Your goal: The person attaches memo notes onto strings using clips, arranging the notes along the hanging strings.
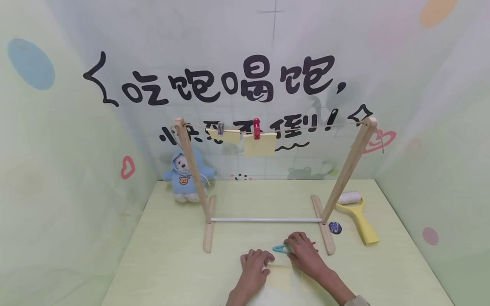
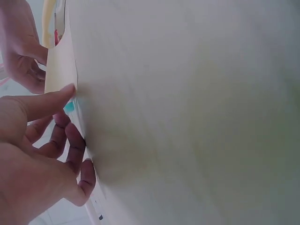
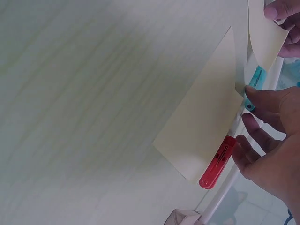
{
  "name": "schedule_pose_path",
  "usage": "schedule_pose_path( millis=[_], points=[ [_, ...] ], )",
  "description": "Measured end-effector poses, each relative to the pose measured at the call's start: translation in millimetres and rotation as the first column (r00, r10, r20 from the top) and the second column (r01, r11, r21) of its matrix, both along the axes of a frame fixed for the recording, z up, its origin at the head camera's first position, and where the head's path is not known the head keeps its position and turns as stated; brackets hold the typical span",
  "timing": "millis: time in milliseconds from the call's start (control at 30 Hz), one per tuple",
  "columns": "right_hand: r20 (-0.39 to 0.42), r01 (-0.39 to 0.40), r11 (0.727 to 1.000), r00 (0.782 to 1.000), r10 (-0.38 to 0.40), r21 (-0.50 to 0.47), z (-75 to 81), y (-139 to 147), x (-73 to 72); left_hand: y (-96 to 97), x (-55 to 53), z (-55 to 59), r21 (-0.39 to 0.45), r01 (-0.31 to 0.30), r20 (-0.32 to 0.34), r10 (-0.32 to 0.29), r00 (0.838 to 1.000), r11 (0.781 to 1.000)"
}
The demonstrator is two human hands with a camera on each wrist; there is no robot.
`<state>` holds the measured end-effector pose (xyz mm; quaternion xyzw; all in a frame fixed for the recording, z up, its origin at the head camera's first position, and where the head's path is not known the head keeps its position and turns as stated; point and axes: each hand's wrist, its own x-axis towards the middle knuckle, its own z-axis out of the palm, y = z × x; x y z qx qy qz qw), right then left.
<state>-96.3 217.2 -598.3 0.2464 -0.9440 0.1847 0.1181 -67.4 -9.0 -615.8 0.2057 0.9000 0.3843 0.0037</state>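
Note:
My left hand (image 1: 253, 271) pinches a pale yellow paper note (image 1: 278, 277) between thumb and fingers. In the right wrist view that note (image 3: 265, 35) curves up from the table. To its right, my right hand (image 1: 306, 255) holds a teal clothespin (image 1: 280, 248) by one end, its thumb (image 3: 262, 97) on it; the other end points left toward the note. A red clothespin (image 3: 218, 161) lies near the right hand's other fingers. Beneath that hand a second yellow note (image 3: 201, 108) rests on the table.
A wooden rack (image 1: 348, 170) with a string stands behind my hands. Two notes hang there, one under a red clothespin (image 1: 257, 128), one under a greyish clip (image 1: 220, 128). A blue-hooded plush toy (image 1: 185, 180), a yellow-handled roller (image 1: 361, 219) and a dark round disc (image 1: 335, 228) are nearby.

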Motion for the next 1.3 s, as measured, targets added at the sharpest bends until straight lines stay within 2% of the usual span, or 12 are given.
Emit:
schedule_pose_path(
  millis=[167, 233, 333, 400, 600, 667, 800, 933, 1000, 1100, 1200, 1300],
  points=[
    [-0.033, -0.007, 0.999, 0.999, 0.005, -0.049, -4.4, 0.7, -0.2, -1.8, -5.9, 3.5, 0.098, 0.037, 0.069, -0.044, 0.997, 0.995],
    [-0.052, -0.015, 0.997, 0.999, 0.011, -0.082, -6.4, 1.5, -1.2, -2.9, -8.0, 7.1, 0.186, 0.036, 0.145, -0.064, 0.987, 0.982],
    [-0.077, -0.047, 0.987, 0.996, 0.035, -0.157, -12.3, 4.7, -5.1, -4.5, -9.8, 11.3, 0.293, 0.011, 0.208, -0.075, 0.975, 0.956],
    [-0.085, -0.052, 0.980, 0.996, 0.037, -0.191, -15.0, 6.4, -7.0, -5.4, -10.3, 13.5, 0.329, -0.013, 0.213, -0.060, 0.975, 0.944],
    [-0.099, -0.076, 0.959, 0.994, 0.051, -0.273, -36.4, 15.7, -15.3, -9.6, -12.4, 11.6, 0.301, -0.064, 0.175, 0.011, 0.984, 0.951],
    [-0.100, -0.101, 0.942, 0.992, 0.073, -0.321, -50.4, 21.3, -20.4, -12.0, -13.6, 7.4, 0.314, -0.064, 0.178, 0.007, 0.984, 0.947],
    [-0.087, -0.150, 0.896, 0.988, 0.126, -0.418, -54.9, 27.2, -24.3, -14.9, -20.1, -15.0, 0.343, -0.048, 0.145, -0.002, 0.989, 0.938],
    [0.002, -0.075, 0.874, 0.996, 0.086, -0.481, -27.6, 20.5, -17.0, -14.3, -25.1, -36.1, 0.366, -0.079, 0.123, 0.035, 0.992, 0.927],
    [0.098, 0.006, 0.867, 0.994, 0.049, -0.499, -13.6, 16.6, -12.4, -13.6, -23.2, -29.2, 0.381, -0.104, 0.124, 0.061, 0.990, 0.919],
    [0.246, 0.145, 0.843, 0.969, -0.016, -0.518, 1.9, 10.7, -7.3, -11.3, -17.5, -3.9, 0.420, -0.166, 0.171, 0.102, 0.980, 0.892],
    [0.237, 0.152, 0.828, 0.971, -0.024, -0.540, 6.5, 9.8, -6.0, -9.5, -14.5, 15.2, 0.432, -0.237, 0.250, 0.137, 0.959, 0.870],
    [0.091, 0.044, 0.825, 0.996, 0.010, -0.564, 11.8, 12.4, -8.7, -7.6, -16.6, 19.5, 0.449, -0.283, 0.295, 0.159, 0.942, 0.848]
  ],
)
